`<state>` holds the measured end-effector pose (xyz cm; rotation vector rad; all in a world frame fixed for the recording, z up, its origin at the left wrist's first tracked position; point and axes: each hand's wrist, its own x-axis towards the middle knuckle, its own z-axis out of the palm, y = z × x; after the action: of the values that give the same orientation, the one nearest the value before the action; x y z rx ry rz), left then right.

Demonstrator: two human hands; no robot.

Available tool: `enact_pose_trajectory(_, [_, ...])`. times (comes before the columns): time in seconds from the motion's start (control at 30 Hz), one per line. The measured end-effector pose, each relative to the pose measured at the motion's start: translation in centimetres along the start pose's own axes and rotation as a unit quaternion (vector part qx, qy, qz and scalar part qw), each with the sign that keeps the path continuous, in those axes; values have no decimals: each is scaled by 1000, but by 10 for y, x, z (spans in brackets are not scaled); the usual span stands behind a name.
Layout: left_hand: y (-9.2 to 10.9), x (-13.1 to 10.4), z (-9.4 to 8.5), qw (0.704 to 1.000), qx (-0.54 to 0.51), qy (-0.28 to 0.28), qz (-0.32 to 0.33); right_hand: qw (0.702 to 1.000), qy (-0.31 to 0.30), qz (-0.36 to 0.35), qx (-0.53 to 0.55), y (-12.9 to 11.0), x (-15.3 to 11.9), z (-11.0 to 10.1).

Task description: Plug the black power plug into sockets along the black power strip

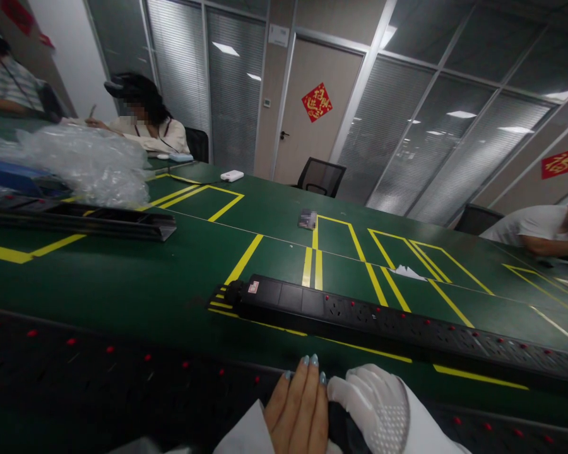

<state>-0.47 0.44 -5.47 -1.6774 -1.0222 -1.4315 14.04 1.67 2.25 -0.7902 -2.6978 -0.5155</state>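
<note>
My left hand [303, 407], bare with pale blue nails, lies over the near black power strip [127, 372], its fingers straight and side by side. Right beside it, my right hand [376, 400] wears a white glove with a dotted grip patch. Its fingers curl round a black object [343, 429], mostly hidden between the hands. The near strip carries a row of small red parts and runs along the bottom edge. Beyond my hands a second black power strip [307, 299], with sockets and a small label at its left end, lies on the green table.
Yellow tape outlines mark the green table [194, 271]. At the left are clear plastic wrap [89, 161] and a black channel-shaped housing [80, 217]. A white box [231, 176] and a small grey item [307, 219] lie further back. People sit at the left and right.
</note>
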Motion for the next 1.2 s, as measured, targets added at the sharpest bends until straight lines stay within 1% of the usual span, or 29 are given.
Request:
enact_pose_trajectory(0.13, [2, 0, 3, 1000, 7, 15, -4, 1000, -6, -5, -10, 0, 2, -4])
enact_pose_trajectory(0.27, [1, 0, 2, 1000, 1, 13, -5, 1000, -4, -7, -9, 0, 3, -5])
enact_pose_trajectory(0.37, [0, 2, -2, 1000, -1, -1, 8, 1000, -2, -5, -5, 1, 3, -4])
enact_pose_trajectory(0.47, [0, 3, -5, 1000, -4, -24, 7, 1000, 3, -4, -3, 0, 1, -2])
enact_pose_trajectory(0.63, [3, 1, -5, 1000, -5, -18, -11, 999, 32, 7, -26, -3, -4, 3])
enact_pose_trajectory(0.73, [2, 1, -8, 999, -6, -42, -5, 999, 29, 21, -8, -4, -3, 4])
enact_pose_trajectory(0.87, [0, 3, -14, 998, -8, -69, 3, 1000, 18, 21, 7, -3, 1, 2])
enact_pose_trajectory(1.07, [3, 4, -15, 998, -18, -60, -21, 1000, 13, 16, 16, -2, 3, -1])
enact_pose_trajectory(1.2, [1, 3, -16, 997, -25, -75, -1, 1000, 11, 15, 15, -1, 3, -2])
